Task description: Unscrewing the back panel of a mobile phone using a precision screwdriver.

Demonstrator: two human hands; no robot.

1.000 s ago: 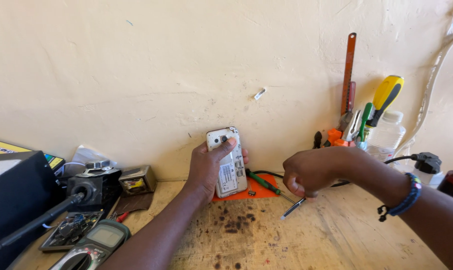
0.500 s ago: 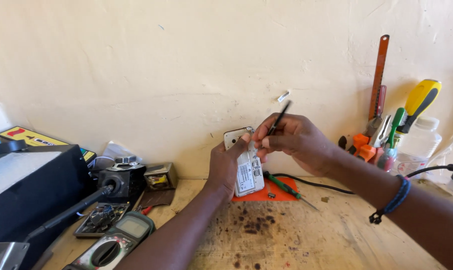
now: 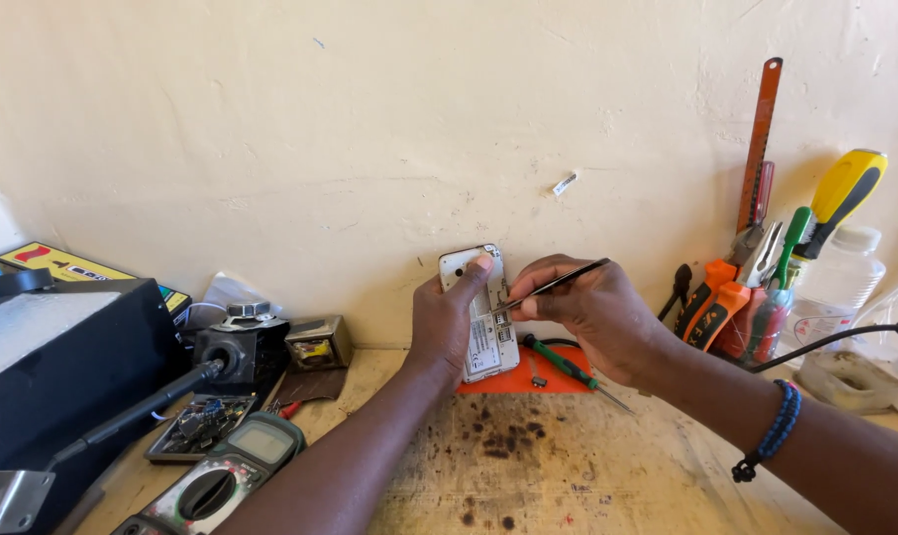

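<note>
The left hand [image 3: 447, 322] holds a small white mobile phone [image 3: 480, 315] upright above the back of the desk [image 3: 607, 466], its back cover off and the open battery bay facing the camera; the fingers wrap its left edge and one fingertip rests on the top corner. The right hand [image 3: 592, 309] pinches a thin dark pair of tweezers [image 3: 550, 288], fingers clenched round the shaft, with the tip touching the slot area in the upper part of the bay.

The likeliest trouble is a slip: the phone has no support beneath it, so any push from the tip could tilt it in the one-handed grip, and the point could skid across the contacts or scratch the board. Too much pressure could bend a contact spring. A tiny part lifted out could drop onto the stained desk or the orange mat [image 3: 533, 381], where a green screwdriver [image 3: 566, 365] lies, and be hard to find. The black cable [image 3: 825, 342] runs near the right forearm and could snag
</note>
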